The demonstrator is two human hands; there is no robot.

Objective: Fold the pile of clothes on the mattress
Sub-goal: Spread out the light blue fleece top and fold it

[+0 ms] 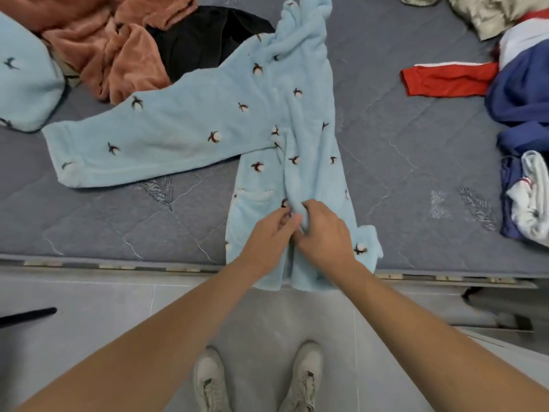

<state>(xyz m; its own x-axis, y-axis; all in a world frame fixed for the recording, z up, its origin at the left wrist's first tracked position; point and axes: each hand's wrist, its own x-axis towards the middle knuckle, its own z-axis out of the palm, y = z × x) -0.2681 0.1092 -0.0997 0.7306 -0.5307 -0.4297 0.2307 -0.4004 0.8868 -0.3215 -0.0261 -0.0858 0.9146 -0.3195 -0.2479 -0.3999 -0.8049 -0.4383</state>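
Blue garment: a light blue fleece top [285, 120] dotted with small dark-and-white motifs lies spread on the grey quilted mattress [401, 179], body running from far to near, its hem hanging over the mattress's near edge; one sleeve stretches out flat to the left.
Left hand: the left hand [271, 233] sits on the garment's near part, fingers curled and pinching a raised ridge of fleece.
Right hand: the right hand [325, 230] touches the left one, fingers curled round the same ridge from the right side.
Far left: a rust-brown fleece piece [110, 46] lies crumpled, with a black garment [202, 40] just beside it and another light blue piece [26, 84] at the left edge.
Right side: a red cloth [445, 81], a navy garment [523, 99] and white fabric [534, 197] lie bunched together, well apart from the hands.
Floor: pale shoes [258, 379] stand on grey tiles below the mattress edge.
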